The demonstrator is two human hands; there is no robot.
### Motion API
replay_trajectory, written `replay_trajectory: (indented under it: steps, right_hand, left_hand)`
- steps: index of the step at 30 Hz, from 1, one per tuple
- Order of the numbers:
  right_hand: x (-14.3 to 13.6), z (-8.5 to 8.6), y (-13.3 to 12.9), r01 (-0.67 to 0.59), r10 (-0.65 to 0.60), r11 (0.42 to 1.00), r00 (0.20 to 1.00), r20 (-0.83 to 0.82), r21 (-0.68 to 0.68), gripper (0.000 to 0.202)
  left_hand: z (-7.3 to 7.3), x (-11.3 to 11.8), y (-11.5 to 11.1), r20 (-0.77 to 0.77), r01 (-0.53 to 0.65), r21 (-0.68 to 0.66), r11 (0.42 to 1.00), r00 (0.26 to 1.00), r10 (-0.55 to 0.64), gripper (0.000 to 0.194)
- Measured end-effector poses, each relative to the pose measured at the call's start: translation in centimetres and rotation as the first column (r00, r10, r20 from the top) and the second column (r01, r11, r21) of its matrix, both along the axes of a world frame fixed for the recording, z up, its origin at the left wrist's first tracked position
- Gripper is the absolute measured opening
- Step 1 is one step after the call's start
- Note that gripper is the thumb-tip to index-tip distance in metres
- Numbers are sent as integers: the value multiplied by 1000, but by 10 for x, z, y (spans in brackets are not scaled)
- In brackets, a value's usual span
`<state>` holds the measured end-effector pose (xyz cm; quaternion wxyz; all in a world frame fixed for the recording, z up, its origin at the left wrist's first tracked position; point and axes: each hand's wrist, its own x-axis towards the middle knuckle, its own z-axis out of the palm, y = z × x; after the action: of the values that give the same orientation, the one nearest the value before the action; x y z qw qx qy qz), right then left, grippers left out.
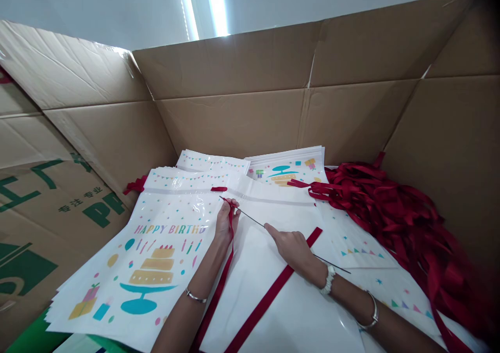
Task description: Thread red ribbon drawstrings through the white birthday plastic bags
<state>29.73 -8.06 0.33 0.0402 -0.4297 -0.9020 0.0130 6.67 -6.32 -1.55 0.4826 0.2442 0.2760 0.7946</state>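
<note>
My left hand (227, 218) pinches a dark red ribbon (225, 271) close to the tip of a thin dark rod (252, 218). The ribbon trails down along my left forearm. My right hand (291, 246) is closed around the rod, index finger stretched along it, and the rod's far end sticks out past the wrist. Beneath both hands lies a white bag (273, 295) with a hem across its top. Another red ribbon (260, 309) crosses it diagonally, passing under my right hand. Printed birthday bags (152, 238) lie stacked at the left.
A large heap of red ribbons (390, 202) lies at the right, over more printed bags (363, 243). Cardboard walls (234, 77) rise behind and at both sides. Further printed bags (287, 168) stand against the back wall. Something green (37, 335) shows at the lower left.
</note>
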Motion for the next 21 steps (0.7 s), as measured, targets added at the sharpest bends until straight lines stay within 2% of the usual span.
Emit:
replay_trajectory:
  steps: [4, 7, 11, 15, 18, 21]
  right_hand:
    - [0, 8, -3, 12, -13, 1000, 999, -37, -18, 52]
    - [-9, 22, -10, 21, -22, 1000, 990, -142, -11, 45]
    - [-46, 42, -11, 26, -21, 1000, 960, -281, 16, 46]
    - [-94, 57, 7, 10, -9, 1000, 944, -329, 2, 44]
    - [-118, 58, 21, -33, 35, 999, 936, -350, 11, 37]
    - [-129, 52, 31, -75, 61, 997, 922, -381, -20, 29]
  left_hand:
    - [-4, 2, 2, -26, -26, -58, 998, 999, 25, 26]
    - [-10, 4, 4, -27, -36, -105, 994, 999, 33, 25]
    - [-12, 2, 6, 64, 7, -86, 996, 998, -1, 28]
    - [-9, -3, 6, 109, 55, -49, 997, 993, -49, 34]
    - [-9, -5, 6, 124, 54, -57, 997, 991, -47, 31]
    - [-9, -6, 6, 122, 38, -112, 993, 992, -24, 26]
